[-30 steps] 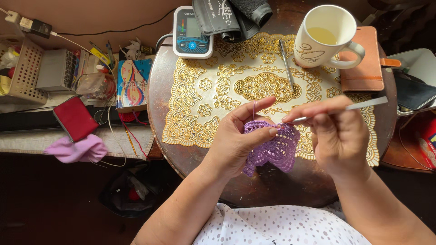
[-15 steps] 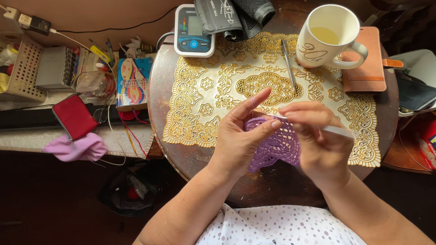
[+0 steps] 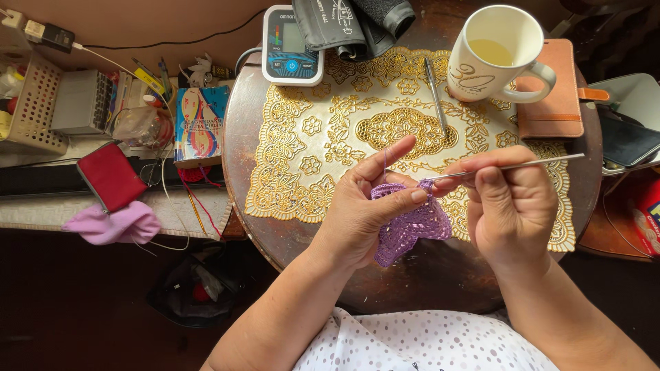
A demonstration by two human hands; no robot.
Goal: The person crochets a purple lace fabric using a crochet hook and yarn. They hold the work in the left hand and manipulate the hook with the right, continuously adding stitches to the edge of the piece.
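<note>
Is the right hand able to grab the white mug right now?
Probably not straight away. The right hand is shut on the crochet hook, so its fingers are busy. The white mug stands upright beyond it on the table, and nothing lies between them.

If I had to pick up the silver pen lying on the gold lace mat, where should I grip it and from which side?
Grip the slim silver pen at mid-barrel with a pinch from above, fingers closing across its width. It lies flat on the gold lace mat, running near to far, with bare mat to its left. The white mug stands close on its right, so probably come in from the left.
</note>
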